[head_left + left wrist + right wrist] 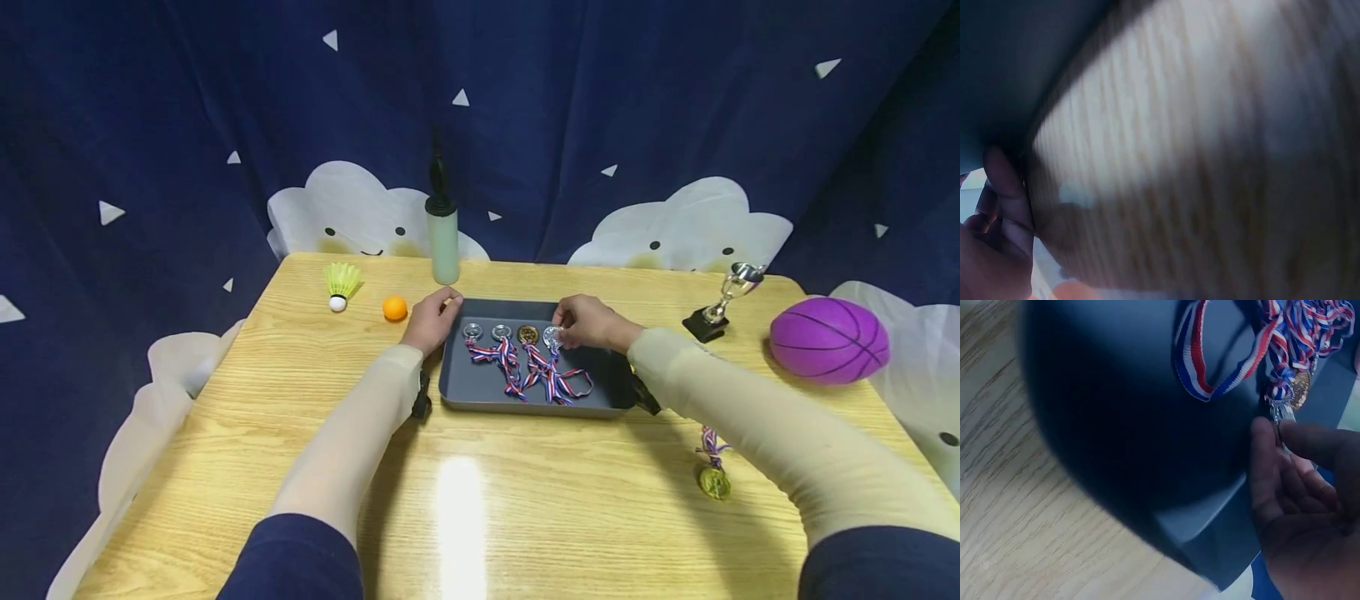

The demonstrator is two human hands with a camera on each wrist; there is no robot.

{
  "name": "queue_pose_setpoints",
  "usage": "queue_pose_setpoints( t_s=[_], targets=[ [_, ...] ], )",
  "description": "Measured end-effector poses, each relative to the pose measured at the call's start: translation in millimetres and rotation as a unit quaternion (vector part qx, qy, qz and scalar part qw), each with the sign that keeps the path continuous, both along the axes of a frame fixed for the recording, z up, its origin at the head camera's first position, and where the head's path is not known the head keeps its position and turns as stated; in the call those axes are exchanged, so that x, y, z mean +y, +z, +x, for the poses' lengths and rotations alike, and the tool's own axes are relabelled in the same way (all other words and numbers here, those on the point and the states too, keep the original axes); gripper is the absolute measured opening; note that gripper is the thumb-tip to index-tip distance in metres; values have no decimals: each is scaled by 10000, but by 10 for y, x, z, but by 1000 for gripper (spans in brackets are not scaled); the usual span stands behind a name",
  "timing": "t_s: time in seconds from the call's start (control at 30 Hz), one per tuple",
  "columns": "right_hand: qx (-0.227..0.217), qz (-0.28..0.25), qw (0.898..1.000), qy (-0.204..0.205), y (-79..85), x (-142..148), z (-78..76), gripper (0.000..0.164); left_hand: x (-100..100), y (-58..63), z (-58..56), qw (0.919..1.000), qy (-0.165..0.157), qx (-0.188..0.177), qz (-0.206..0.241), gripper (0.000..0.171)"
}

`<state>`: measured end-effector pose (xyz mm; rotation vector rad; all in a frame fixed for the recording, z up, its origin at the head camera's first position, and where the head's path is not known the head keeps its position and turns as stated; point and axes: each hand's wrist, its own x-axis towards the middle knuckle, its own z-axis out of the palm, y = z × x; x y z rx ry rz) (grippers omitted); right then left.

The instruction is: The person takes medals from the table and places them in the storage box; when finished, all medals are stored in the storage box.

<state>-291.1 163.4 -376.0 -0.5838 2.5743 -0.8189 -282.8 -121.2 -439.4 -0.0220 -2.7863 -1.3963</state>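
A dark grey tray (536, 409) on the wooden table holds a row of medals with red, white and blue ribbons. My right hand (592, 323) is over the tray's right half and pinches the rightmost silver medal (552, 337) between thumb and fingers; its ribbon (1200, 356) trails in a loop on the tray floor. Left of it lie a bronze-coloured medal (528, 335) and two silver medals, one (502, 332) beside the other (472, 332). My left hand (433, 320) grips the tray at its back left corner, the fingers curled in the left wrist view.
A gold medal (715, 483) lies on the table (570, 517) at the front right. Behind stand a silver trophy cup (726, 302) and a pale green bottle (444, 246). A purple ball (829, 341) sits far right; an orange ball (394, 307) and a yellow shuttlecock (342, 286) lie left.
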Motion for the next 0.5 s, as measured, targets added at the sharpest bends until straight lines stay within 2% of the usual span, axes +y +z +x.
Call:
queue_pose_setpoints(
  t_s=[0.33, 0.5],
  targets=[
    [444, 666, 9968, 85, -67, -24, -11, 9, 20, 13, 9, 9999, 41, -95, 20, 29],
    [841, 967, 9915, 244, -86, -33, -18, 8, 14, -9, 3, 10000, 53, -46, 20, 28]
  ],
)
